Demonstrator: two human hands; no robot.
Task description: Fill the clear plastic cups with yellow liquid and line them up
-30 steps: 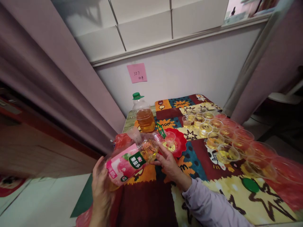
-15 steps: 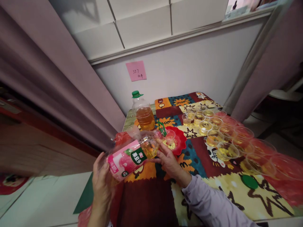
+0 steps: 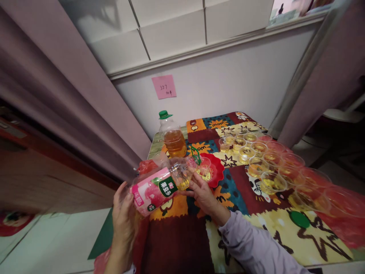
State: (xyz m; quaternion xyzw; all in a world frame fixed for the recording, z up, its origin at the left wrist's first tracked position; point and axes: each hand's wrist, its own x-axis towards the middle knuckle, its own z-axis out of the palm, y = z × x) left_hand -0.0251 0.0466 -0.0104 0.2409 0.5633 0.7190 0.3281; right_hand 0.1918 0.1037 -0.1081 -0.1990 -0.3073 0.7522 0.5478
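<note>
And here's the pink-labelled bottle [image 3: 155, 190], tilted well over above the near left of the tabletop [image 3: 156, 146], its neck aimed right and far towards the red plate [image 3: 218, 173]! The left hand [image 3: 124, 209] has its grip wrapped around the base; the right hand [image 3: 207, 196] meets the shoulder with its fingers, but how tightly that grip closes, I can't tell. Yellow liquid sits right up in the shoulder, and that's the danger: a touch too much tilt could bring a surge, and the clear cup [image 3: 205, 163] on the plate could overflow or topple. That slick, rounded plastic could also roll if the left grip slackens. Mind the green loop [image 3: 196, 155] by the neck, it might snag the cup! Just beyond stands the big jug [image 3: 174, 144]; a careless swing could knock it.
</note>
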